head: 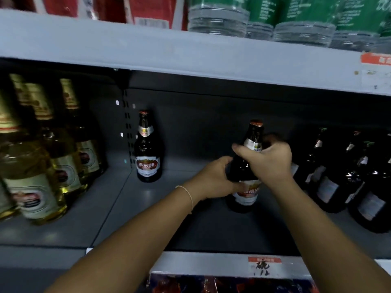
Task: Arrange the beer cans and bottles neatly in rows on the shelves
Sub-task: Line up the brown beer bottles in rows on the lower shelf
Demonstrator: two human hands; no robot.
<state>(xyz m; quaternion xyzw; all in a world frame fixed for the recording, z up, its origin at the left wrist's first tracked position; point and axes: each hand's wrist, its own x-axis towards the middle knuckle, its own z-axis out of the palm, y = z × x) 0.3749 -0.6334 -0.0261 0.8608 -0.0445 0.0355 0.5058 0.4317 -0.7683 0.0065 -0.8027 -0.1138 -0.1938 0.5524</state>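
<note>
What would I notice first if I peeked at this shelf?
Two hands, the left hand and right hand, grip a dark beer bottle in the middle of the shelf. A matching lone bottle stands further back, and golden bottles crowd the left.

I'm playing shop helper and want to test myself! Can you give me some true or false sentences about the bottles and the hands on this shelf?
1. Both hands hold one dark bottle. True: the left hand grips its body, the right hand its neck.
2. A second dark bottle with a red and white label stands alone near the back. True.
3. The yellow bottles are on the right side. False: they stand on the left.
4. The held bottle has no cap. False: a cap sits on top.
5. The left wrist wears a thin bracelet. True.
</note>
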